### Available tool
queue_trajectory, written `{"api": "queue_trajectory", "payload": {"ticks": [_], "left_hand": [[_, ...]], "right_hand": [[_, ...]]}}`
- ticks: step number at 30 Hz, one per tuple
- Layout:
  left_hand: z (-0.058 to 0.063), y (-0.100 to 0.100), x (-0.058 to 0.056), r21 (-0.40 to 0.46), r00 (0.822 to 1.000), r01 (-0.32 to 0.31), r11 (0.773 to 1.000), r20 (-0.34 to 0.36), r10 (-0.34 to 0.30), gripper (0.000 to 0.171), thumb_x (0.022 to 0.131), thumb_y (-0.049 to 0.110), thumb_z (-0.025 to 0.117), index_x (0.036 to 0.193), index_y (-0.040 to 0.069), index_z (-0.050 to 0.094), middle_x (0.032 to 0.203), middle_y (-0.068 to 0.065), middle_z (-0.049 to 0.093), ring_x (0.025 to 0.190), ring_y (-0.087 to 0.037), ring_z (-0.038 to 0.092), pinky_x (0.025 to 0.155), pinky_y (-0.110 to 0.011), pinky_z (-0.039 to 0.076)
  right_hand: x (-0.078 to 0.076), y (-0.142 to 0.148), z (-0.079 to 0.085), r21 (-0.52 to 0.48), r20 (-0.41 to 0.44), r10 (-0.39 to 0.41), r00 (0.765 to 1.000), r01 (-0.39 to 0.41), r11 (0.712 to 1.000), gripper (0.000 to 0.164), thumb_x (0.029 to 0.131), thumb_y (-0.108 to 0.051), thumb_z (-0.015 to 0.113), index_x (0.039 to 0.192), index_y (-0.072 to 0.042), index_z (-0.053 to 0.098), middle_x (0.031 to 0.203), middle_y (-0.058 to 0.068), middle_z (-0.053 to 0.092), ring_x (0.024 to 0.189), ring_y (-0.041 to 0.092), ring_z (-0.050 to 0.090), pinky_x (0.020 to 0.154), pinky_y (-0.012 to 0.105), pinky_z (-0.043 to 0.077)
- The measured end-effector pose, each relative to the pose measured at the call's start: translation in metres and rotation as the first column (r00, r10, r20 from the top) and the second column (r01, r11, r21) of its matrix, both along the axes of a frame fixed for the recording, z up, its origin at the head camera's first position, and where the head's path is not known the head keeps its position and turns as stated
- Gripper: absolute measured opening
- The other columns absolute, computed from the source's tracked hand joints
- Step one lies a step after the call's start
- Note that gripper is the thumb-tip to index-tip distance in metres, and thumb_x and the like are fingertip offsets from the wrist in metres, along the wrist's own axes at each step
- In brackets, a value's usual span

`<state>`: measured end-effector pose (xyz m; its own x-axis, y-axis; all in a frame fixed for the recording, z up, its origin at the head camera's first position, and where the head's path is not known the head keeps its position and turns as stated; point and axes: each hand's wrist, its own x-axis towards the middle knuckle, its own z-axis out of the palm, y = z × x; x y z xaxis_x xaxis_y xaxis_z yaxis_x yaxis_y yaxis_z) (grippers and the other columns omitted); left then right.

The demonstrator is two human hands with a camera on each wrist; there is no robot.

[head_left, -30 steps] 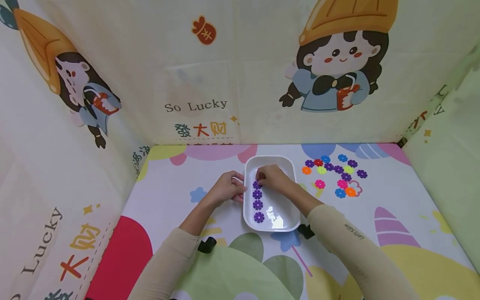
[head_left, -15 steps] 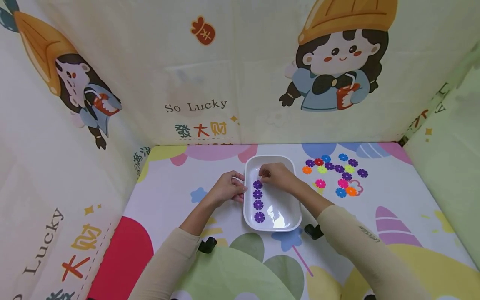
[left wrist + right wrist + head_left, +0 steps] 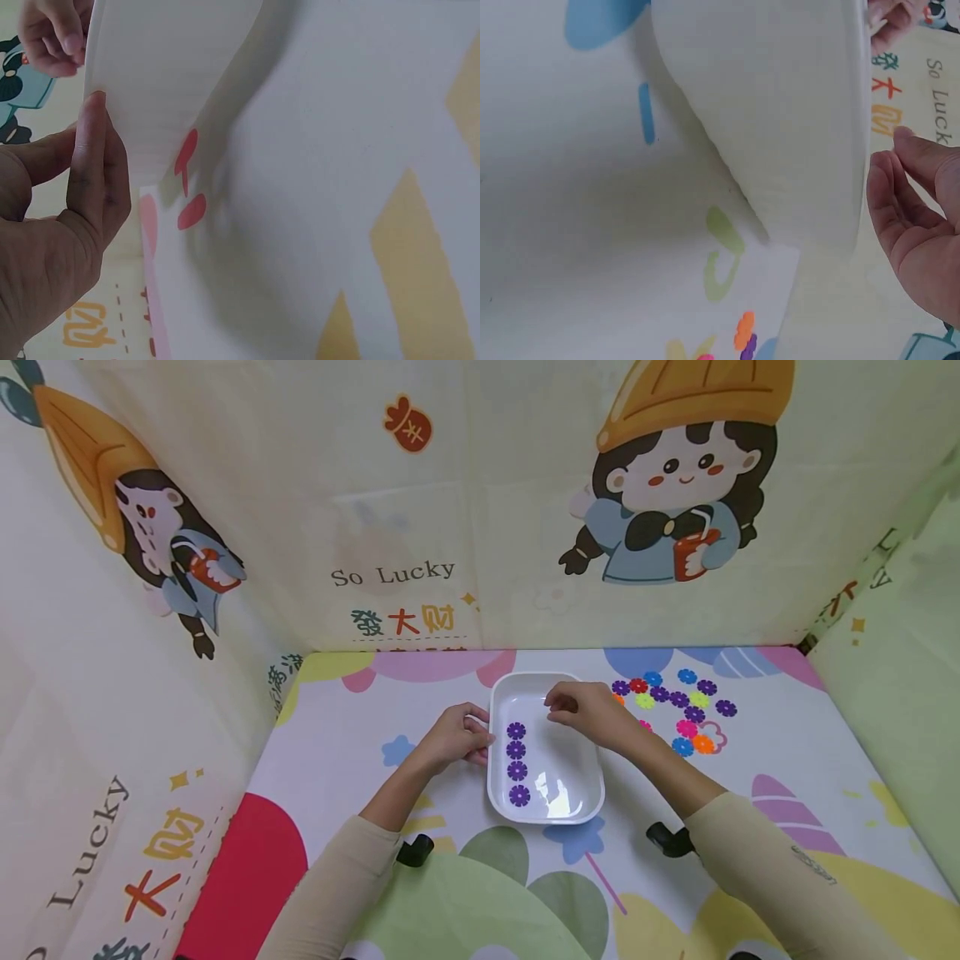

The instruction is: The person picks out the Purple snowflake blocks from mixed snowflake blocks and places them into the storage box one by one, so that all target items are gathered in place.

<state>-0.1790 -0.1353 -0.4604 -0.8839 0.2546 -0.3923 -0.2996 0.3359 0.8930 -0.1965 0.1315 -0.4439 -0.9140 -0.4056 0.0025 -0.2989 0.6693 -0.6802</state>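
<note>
A white rectangular tray [image 3: 573,777] lies on the table. Along its left side, several purple snowflake-shaped plastic discs [image 3: 516,749] form a straight column. My left hand [image 3: 453,737] holds the tray's left edge, its fingers against the outer wall in the left wrist view and the thumb near the rim. Above the tray's far right part hovers my right hand [image 3: 592,714], fingers loosely bent, with a gap between thumb and index finger. The right wrist view shows nothing in that right hand [image 3: 922,217]; the tray's side [image 3: 772,112] hides the discs there.
Loose snowflake discs [image 3: 678,699] in purple, blue, orange, pink, red and yellow lie scattered on the table right of the tray. A patterned cloth [image 3: 315,902] covers the table. Printed fabric walls [image 3: 517,593] close off the back and both sides.
My right hand has drawn back from the far end of the purple column, moving right toward the tray's right rim. The discs in the tray and my left hand stay put.
</note>
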Motion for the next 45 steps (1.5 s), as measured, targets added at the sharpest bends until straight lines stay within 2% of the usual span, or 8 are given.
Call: {"api": "queue_trajectory", "payload": {"ticks": [10, 15, 22, 28, 31, 36, 45], "left_hand": [[-0.001, 0.0, 0.0, -0.006, 1.0, -0.003, 1.0, 0.008, 0.003, 0.036, 0.095, 0.001, 0.071, 0.127, -0.001, 0.054, 0.093, -0.014, 0.065, 0.062, -0.018, 0.07, 0.069, -0.045, 0.068], [-0.002, 0.0, 0.0, -0.008, 1.0, -0.002, 1.0, 0.005, 0.002, 0.036, 0.095, 0.0, 0.07, 0.127, -0.001, 0.054, 0.093, -0.014, 0.065, 0.062, -0.018, 0.07, 0.066, -0.042, 0.069], [-0.002, 0.0, -0.001, -0.002, 1.0, -0.001, 1.0, 0.003, 0.001, 0.035, 0.096, 0.0, 0.069, 0.128, -0.002, 0.054, 0.094, -0.014, 0.065, 0.063, -0.017, 0.07, 0.066, -0.043, 0.069], [-0.002, 0.0, -0.001, 0.003, 1.0, -0.001, 1.0, 0.007, 0.001, 0.035, 0.096, -0.001, 0.069, 0.128, -0.002, 0.054, 0.094, -0.014, 0.065, 0.062, -0.017, 0.07, 0.069, -0.045, 0.068], [-0.002, 0.001, -0.001, -0.003, 1.0, 0.002, 1.0, 0.004, -0.001, 0.034, 0.096, -0.001, 0.069, 0.127, -0.002, 0.054, 0.094, -0.014, 0.065, 0.063, -0.017, 0.07, 0.068, -0.045, 0.069], [-0.003, 0.001, -0.001, -0.008, 1.0, 0.001, 1.0, 0.004, -0.001, 0.034, 0.096, -0.001, 0.069, 0.126, -0.002, 0.054, 0.093, -0.014, 0.065, 0.062, -0.017, 0.07, 0.066, -0.043, 0.069], [-0.002, 0.001, -0.002, -0.003, 1.0, 0.002, 1.0, 0.003, -0.002, 0.035, 0.096, -0.001, 0.069, 0.127, -0.002, 0.054, 0.093, -0.014, 0.065, 0.062, -0.017, 0.069, 0.067, -0.043, 0.069]], "right_hand": [[0.014, 0.045, 0.005, -0.064, -0.1, -0.109, 0.989, 0.103, 0.993, 0.023, 0.094, -0.014, 0.077, 0.115, -0.006, 0.074, 0.103, 0.008, 0.076, 0.092, 0.024, 0.073, 0.084, 0.039, 0.068], [0.018, 0.073, 0.003, -0.056, -0.113, -0.191, 0.975, 0.186, 0.981, 0.022, 0.095, -0.02, 0.077, 0.114, -0.009, 0.073, 0.104, 0.009, 0.076, 0.092, 0.025, 0.073, 0.079, 0.031, 0.068], [0.02, 0.112, -0.006, -0.021, -0.121, -0.267, 0.956, 0.267, 0.964, 0.028, 0.097, -0.029, 0.074, 0.117, -0.009, 0.071, 0.109, 0.014, 0.075, 0.098, 0.034, 0.072, 0.076, 0.024, 0.066], [0.021, 0.14, -0.016, 0.022, -0.08, -0.334, 0.939, 0.336, 0.942, 0.032, 0.098, -0.027, 0.073, 0.123, -0.008, 0.068, 0.115, 0.017, 0.072, 0.108, 0.039, 0.067, 0.071, 0.007, 0.055], [0.021, 0.152, -0.022, 0.039, -0.049, -0.363, 0.93, 0.365, 0.93, 0.033, 0.099, -0.026, 0.071, 0.125, -0.007, 0.066, 0.118, 0.019, 0.07, 0.113, 0.042, 0.063, 0.069, 0.003, 0.051], [0.022, 0.169, -0.035, 0.062, -0.018, -0.405, 0.914, 0.406, 0.912, 0.036, 0.1, -0.025, 0.07, 0.128, -0.004, 0.063, 0.121, 0.023, 0.067, 0.115, 0.044, 0.06, 0.065, 0.007, 0.054], [0.021, 0.192, -0.051, 0.089, 0.044, -0.489, 0.871, 0.484, 0.87, 0.05, 0.102, -0.032, 0.067, 0.134, 0.004, 0.055, 0.126, 0.032, 0.06, 0.113, 0.048, 0.058, 0.059, 0.017, 0.059]]}}
